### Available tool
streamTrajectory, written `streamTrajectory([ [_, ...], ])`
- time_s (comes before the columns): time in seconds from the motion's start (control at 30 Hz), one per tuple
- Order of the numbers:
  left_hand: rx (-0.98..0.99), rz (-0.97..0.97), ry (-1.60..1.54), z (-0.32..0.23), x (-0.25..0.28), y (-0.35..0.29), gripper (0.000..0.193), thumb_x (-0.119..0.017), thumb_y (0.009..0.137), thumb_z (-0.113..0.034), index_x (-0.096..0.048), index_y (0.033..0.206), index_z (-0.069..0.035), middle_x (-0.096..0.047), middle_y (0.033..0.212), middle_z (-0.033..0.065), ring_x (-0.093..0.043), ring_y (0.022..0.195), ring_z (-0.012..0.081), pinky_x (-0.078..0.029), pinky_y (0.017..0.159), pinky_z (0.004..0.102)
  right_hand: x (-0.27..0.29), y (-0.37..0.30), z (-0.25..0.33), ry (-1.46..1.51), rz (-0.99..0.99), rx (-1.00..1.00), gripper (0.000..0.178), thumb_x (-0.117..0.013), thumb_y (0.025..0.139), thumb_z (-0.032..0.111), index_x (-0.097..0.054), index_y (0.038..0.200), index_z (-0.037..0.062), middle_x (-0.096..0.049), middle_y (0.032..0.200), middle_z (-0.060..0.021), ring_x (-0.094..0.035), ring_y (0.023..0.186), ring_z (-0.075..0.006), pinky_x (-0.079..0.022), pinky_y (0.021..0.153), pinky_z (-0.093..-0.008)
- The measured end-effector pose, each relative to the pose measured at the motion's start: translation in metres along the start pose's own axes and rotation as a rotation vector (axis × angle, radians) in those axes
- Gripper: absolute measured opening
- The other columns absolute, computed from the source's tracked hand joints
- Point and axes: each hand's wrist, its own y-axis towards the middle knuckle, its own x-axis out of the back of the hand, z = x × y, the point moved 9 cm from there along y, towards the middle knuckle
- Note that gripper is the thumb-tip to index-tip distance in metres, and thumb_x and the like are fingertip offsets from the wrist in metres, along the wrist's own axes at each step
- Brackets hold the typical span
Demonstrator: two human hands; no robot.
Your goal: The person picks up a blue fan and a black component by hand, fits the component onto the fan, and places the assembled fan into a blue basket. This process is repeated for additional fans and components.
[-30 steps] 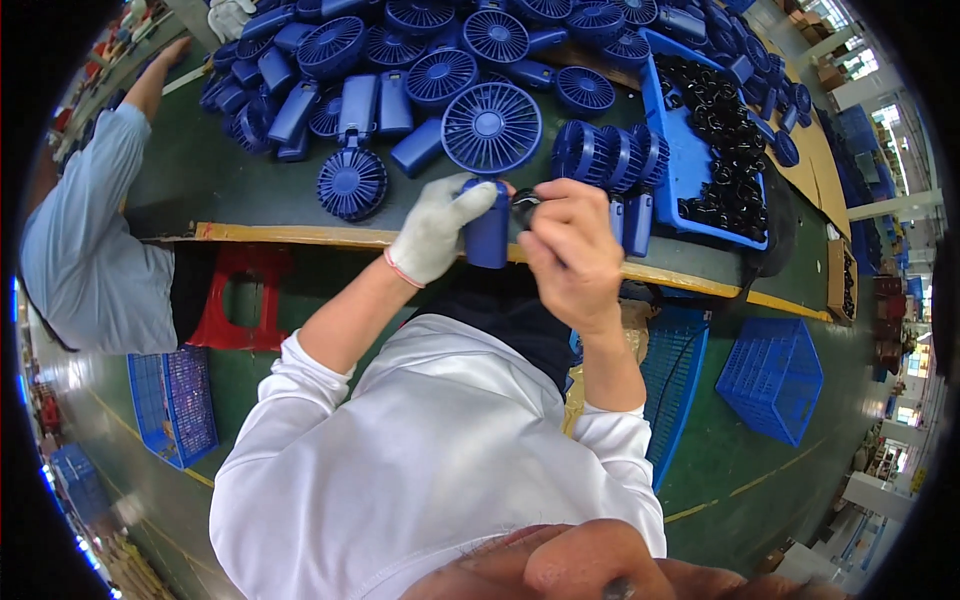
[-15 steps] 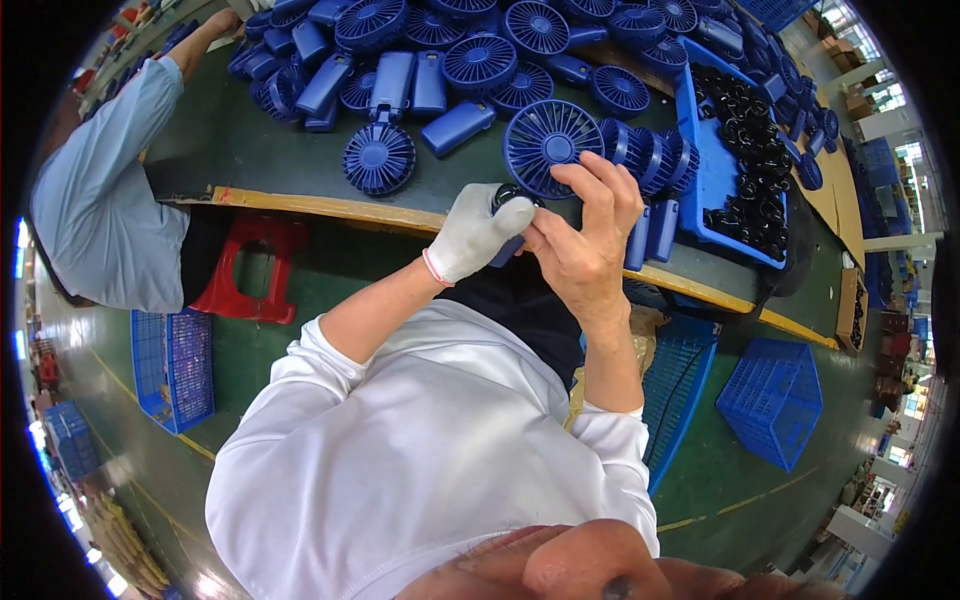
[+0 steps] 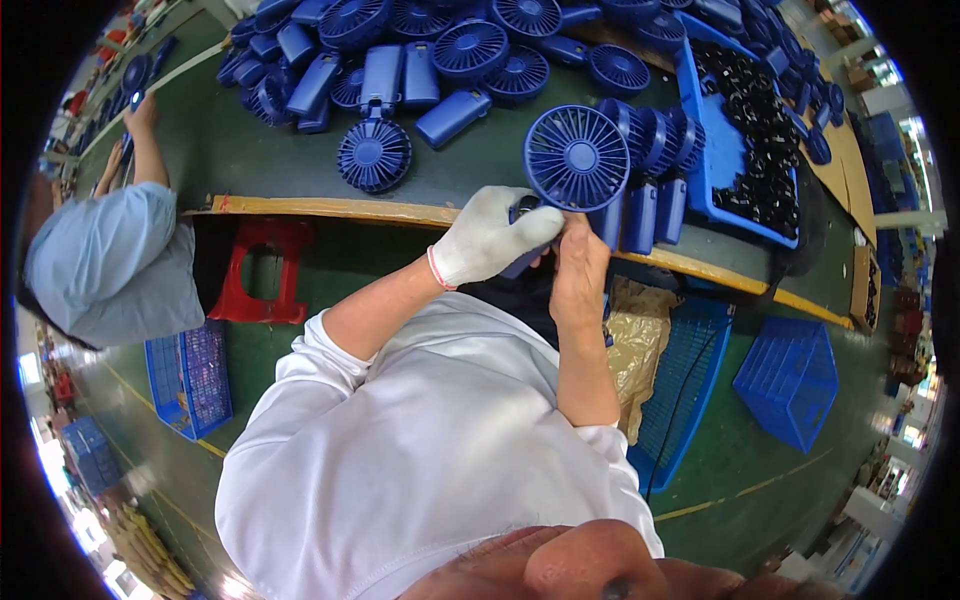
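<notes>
A blue handheld fan [image 3: 577, 158] stands at the table's front edge with its round grille up. My left hand [image 3: 490, 235], in a white glove, is closed around the fan's handle below the grille. A small black part [image 3: 522, 207] shows between the glove's thumb and fingers, mostly covered. My bare right hand [image 3: 580, 265] is closed at the fan's neck, fingers bunched together; its fingertips are partly hidden. Just to the right, several like fans [image 3: 655, 140] stand side by side along the edge.
A blue tray [image 3: 725, 140] of small black ring-like parts [image 3: 770, 170] sits at the right. Many blue fans [image 3: 470, 50] are heaped at the back. A co-worker [image 3: 115, 260] is at the left beside a red stool [image 3: 255, 275]. Blue crates [image 3: 790, 380] stand on the floor.
My right hand has come down from its raised, spread-finger pose and closed at the fan's neck. The fan has shifted slightly right. The co-worker's arm has moved left.
</notes>
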Motion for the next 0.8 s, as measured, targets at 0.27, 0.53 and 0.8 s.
streamTrajectory([
  [0.27, -0.003, -0.139, -0.229, 0.036, -0.01, -0.007, 0.044, -0.029, 0.105, -0.032, -0.052, 0.118, 0.003, -0.066, 0.088, 0.0155, -0.063, 0.077, 0.0233, -0.049, 0.073, 0.038, -0.008, 0.01, 0.034, -0.088, -0.066, 0.115, 0.031, -0.071, 0.08, 0.013, -0.067, 0.107, -0.0017, -0.07, 0.098, -0.0117, -0.066, 0.092, -0.0202, -0.051, 0.086, -0.0332],
  [0.53, 0.19, -0.159, -0.75, 0.034, -0.018, 0.002, 0.042, -0.044, 0.102, -0.04, -0.055, 0.107, 0.0, -0.063, 0.081, 0.0108, -0.061, 0.061, 0.017, -0.051, 0.054, 0.0312, 0.027, 0.009, 0.087, -1.039, -0.287, 0.633, 0.047, -0.079, 0.071, 0.045, -0.065, 0.085, 0.0024, -0.06, 0.105, -0.0167, -0.054, 0.102, -0.0374, -0.04, 0.089, -0.0478],
  [0.8, 0.068, -0.272, -0.233, 0.036, -0.023, 0.047, 0.029, -0.055, 0.095, -0.02, -0.056, 0.113, 0.002, -0.065, 0.101, 0.0086, -0.061, 0.089, 0.0159, -0.049, 0.08, 0.0294, 0.066, 0.039, 0.044, -1.292, -0.244, 0.092, 0.05, -0.067, 0.081, 0.053, -0.073, 0.108, 0.0108, -0.057, 0.12, -0.022, -0.037, 0.124, -0.0486, -0.038, 0.094, -0.0611],
])
